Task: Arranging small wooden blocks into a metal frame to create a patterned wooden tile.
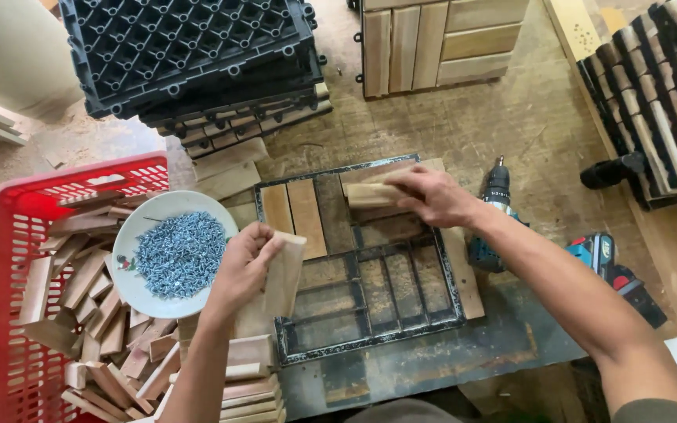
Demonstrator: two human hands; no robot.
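Note:
A black plastic grid frame [370, 329] lies on the worktable in front of me. Two wooden slats [299, 213] sit in its upper left section. My right hand [432, 196] presses a short wooden slat [370, 194] onto the frame's upper right section. My left hand [246, 266] holds another wooden slat [285, 270] upright over the frame's left edge. A white plate [131, 286] heaped with small silver screws [180, 252] rests beside my left hand, on the crate's corner.
A red plastic crate [9, 313] full of wood offcuts stands at the left. A cordless drill [497, 205] lies right of the frame. Stacked black grid frames [190, 55] and finished wooden tiles [432, 43] sit at the back, more tiles [660, 102] at the right.

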